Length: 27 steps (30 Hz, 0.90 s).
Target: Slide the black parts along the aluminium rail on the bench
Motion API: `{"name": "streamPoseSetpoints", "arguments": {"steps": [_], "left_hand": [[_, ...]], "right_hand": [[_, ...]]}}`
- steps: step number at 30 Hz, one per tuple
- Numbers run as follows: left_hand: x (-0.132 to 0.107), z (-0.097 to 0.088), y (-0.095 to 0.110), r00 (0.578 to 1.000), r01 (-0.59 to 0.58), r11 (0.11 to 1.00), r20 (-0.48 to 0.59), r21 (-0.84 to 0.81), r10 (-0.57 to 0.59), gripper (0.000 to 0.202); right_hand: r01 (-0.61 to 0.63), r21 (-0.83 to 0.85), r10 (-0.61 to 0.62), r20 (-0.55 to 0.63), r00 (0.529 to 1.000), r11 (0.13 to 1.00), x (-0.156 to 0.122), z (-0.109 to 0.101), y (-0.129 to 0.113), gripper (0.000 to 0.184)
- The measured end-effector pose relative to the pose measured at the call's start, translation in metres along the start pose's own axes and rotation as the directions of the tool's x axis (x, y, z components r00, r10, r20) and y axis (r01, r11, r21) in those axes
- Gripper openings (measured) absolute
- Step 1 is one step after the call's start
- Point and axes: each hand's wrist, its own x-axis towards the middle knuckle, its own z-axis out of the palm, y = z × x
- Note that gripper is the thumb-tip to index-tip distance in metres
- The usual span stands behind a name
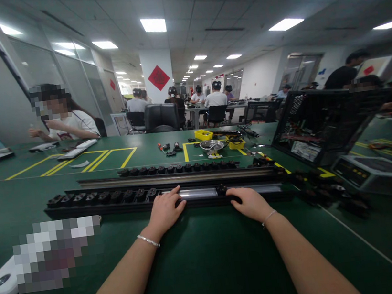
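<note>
A long black power strip rail [116, 203] lies across the green table in front of me, with a row of black sockets [90, 198] fitted in its left half and a bare silvery channel [198, 193] in the middle. My left hand [164, 211] rests on the rail's near edge, fingers spread over the channel. My right hand [248, 202] lies on the rail to the right, fingers curled over a black socket piece [222, 190]. A second rail [178, 173] with sockets lies just behind.
A white device [0, 283] sits at my near left. An open black chassis [319, 123] and loose black parts [313, 189] stand at the right. Yellow bins [203, 135] and a metal bowl [212, 145] are farther back. A person sits at far left; others work behind.
</note>
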Motion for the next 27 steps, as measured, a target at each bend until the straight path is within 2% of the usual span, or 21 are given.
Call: {"name": "streamPoseSetpoints", "arguments": {"steps": [27], "left_hand": [[0.0000, 0.0019, -0.0017, 1.000, -0.010, 1.000, -0.009, 0.026, 0.010, 0.033]], "right_hand": [[-0.034, -0.010, 0.034, -0.022, 0.999, 0.999, -0.0021, -0.0034, 0.0086, 0.032]]}}
